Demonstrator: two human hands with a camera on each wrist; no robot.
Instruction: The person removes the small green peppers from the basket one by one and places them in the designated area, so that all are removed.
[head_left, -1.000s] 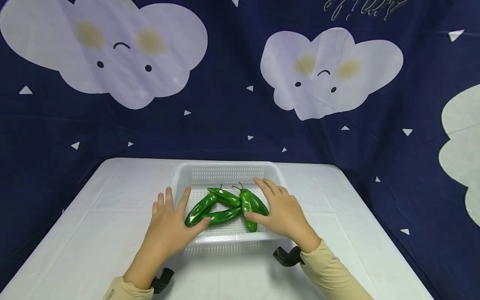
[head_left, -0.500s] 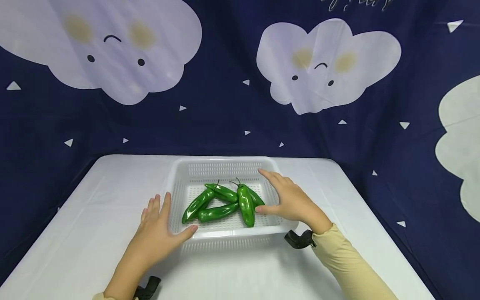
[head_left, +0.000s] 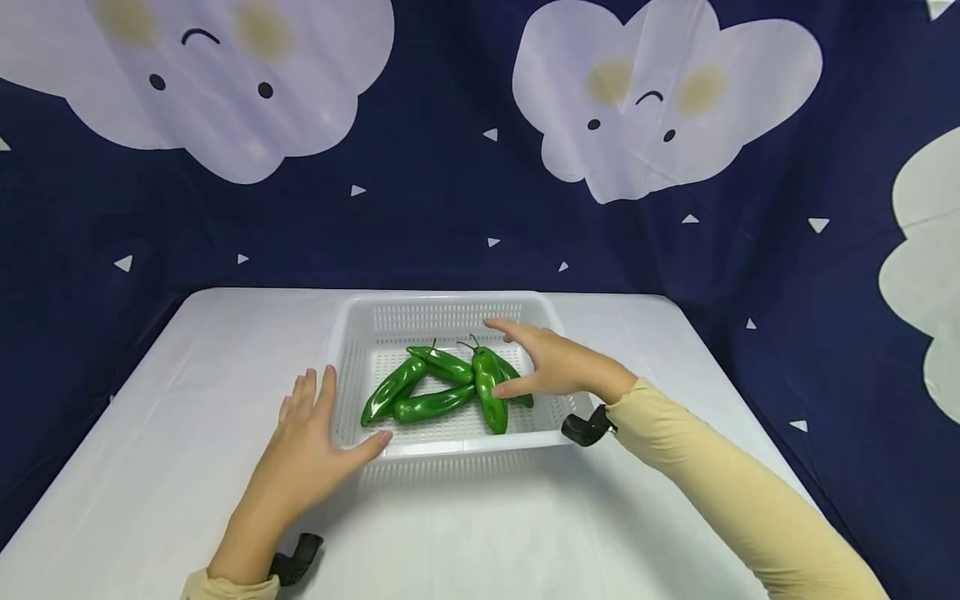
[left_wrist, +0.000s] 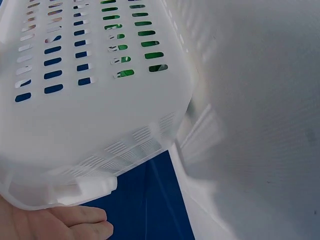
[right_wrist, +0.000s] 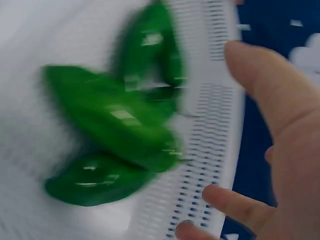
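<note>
Several glossy green chili peppers (head_left: pixel 433 405) lie in a white perforated plastic basket (head_left: pixel 450 447) on the table. My left hand (head_left: pixel 303 450) is at the basket's left front corner, thumb spread from straight fingers; in the left wrist view its fingers (left_wrist: pixel 82 222) show beside the basket's rim, and I cannot tell whether they touch it. Over the basket's right side hovers my right hand (head_left: pixel 551 362), fingers extended and thumb apart, holding nothing. The right wrist view, blurred, has the thumb and fingers above the basket, apart from a pepper (right_wrist: pixel 117 120) below.
A white cloth covers the table (head_left: pixel 480 525). Behind it hangs a dark blue curtain (head_left: pixel 435 208) with cloud and triangle prints. A black strap-like piece (head_left: pixel 587 427) is on the right wrist, another (head_left: pixel 297 560) on the left.
My left hand has drawn left, away from the peppers to the basket's corner. The right hand shifted right, then back left over the basket. The head view has tilted down.
</note>
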